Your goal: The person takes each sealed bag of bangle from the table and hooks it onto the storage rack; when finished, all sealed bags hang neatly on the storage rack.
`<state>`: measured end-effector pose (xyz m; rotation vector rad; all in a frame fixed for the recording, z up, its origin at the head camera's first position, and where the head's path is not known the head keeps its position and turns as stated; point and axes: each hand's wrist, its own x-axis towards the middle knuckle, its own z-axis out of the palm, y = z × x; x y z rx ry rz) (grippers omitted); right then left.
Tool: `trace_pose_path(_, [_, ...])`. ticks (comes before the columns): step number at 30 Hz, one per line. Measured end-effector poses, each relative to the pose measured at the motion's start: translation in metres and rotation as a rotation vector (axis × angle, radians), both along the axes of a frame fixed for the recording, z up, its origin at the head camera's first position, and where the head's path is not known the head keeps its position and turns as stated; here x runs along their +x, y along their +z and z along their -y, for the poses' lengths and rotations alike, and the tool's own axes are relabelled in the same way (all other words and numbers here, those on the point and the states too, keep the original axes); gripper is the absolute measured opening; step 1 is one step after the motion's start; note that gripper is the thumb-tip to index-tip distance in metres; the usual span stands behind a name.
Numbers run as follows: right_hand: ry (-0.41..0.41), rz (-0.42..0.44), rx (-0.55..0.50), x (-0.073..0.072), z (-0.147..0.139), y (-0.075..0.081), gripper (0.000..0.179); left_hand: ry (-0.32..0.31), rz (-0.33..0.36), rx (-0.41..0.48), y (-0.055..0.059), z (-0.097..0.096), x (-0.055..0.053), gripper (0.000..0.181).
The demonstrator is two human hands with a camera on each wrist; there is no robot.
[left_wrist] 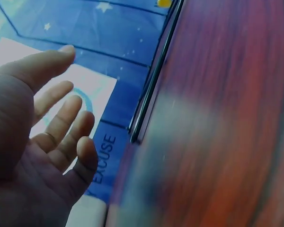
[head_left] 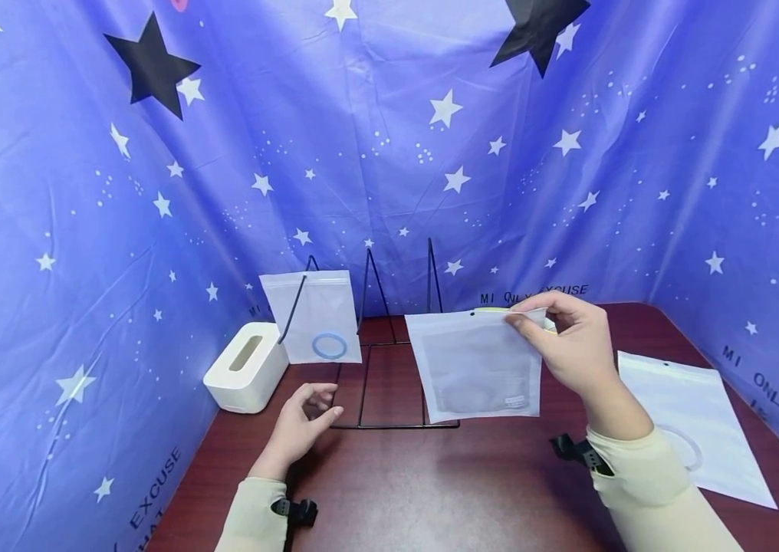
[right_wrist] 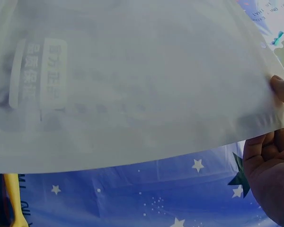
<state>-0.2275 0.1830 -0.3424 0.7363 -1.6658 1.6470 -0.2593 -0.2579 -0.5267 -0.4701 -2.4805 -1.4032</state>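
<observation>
My right hand (head_left: 579, 349) pinches the top right corner of a frosted zip bag (head_left: 475, 368) between thumb and fingers. The bag hangs above the table, with something grey and a small label showing through it; the right wrist view has its broad face (right_wrist: 156, 85) close up. Near the front left of a black wire rack (head_left: 396, 426), my left hand (head_left: 296, 425) hovers with loosely bent fingers and nothing in them. A smaller frosted bag (head_left: 307, 307) with a blue ring printed on it stands upright in the rack's left slot.
A white tissue box (head_left: 241, 368) stands left of the rack. Another white zip bag (head_left: 700, 422) lies flat on the dark red table (head_left: 431, 491) at the right. Something yellow (right_wrist: 13, 198) shows partly behind the held bag. Blue star-patterned cloth (head_left: 376, 138) surrounds the table.
</observation>
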Motion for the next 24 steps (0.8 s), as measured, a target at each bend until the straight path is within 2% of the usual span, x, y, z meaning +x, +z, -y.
trace_pose_path(5, [-0.029, -0.01, 0.015, -0.009, 0.002, -0.008, 0.019, -0.085, -0.039, 0.053, 0.007, -0.015, 0.003, 0.045])
trace_pose_path(12, [-0.031, 0.041, 0.037, -0.011, 0.012, -0.012, 0.018, -0.134, -0.062, 0.08, 0.013, -0.039, 0.009, 0.046])
trace_pose_path(18, [-0.039, 0.043, 0.047, -0.013, 0.02, -0.013, 0.018, -0.197, -0.067, 0.078, 0.016, -0.061, 0.013, 0.043])
trace_pose_path(24, [-0.036, 0.051, 0.05, -0.013, 0.029, -0.014, 0.018, -0.266, -0.077, 0.113, 0.019, -0.076, 0.017, 0.041])
